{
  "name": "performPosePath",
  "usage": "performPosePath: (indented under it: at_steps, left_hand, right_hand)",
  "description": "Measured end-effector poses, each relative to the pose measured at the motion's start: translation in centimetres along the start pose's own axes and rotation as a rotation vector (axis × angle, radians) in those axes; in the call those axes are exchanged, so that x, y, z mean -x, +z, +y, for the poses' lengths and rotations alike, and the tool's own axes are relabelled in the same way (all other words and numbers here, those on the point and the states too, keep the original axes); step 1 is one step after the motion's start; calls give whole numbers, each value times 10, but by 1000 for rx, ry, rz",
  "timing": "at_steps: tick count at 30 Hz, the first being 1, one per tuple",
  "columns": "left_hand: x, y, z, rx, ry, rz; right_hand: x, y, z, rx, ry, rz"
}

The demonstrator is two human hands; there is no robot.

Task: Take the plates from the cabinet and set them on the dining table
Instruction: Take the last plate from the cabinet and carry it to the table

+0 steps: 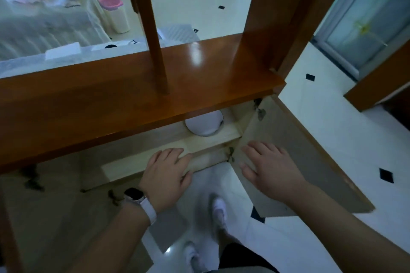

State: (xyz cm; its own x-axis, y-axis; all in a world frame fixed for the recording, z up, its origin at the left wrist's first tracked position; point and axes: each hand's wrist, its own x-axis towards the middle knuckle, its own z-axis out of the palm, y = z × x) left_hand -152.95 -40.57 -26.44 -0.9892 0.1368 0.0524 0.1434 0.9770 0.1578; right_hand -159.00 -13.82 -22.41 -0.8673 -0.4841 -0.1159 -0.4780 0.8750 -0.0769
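White plates [204, 123] in wd cabinet [133, 99]

The plates [205, 124] lie on the shelf [213, 137] inside the cabinet [133, 86], near its right end. The open door [288, 139] stands to their right. The left hand [167, 175] rests at the shelf's front edge.

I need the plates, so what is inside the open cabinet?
A white plate sits on the pale shelf, its far half hidden by the wooden countertop. Whether more are stacked beneath it, or what lies further left, cannot be seen.
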Motion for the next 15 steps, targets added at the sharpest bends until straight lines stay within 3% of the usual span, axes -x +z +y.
performPosePath:
  at_steps: [8, 15]
  left_hand:
    - [-69, 43, -5, -16, -16, -113]
    - [-128, 127, -27, 180, -93, -246]
  right_hand:
    - [-59, 60, 33, -113, 42, -37]
    - [-119, 134, 59, -191, 96, -55]
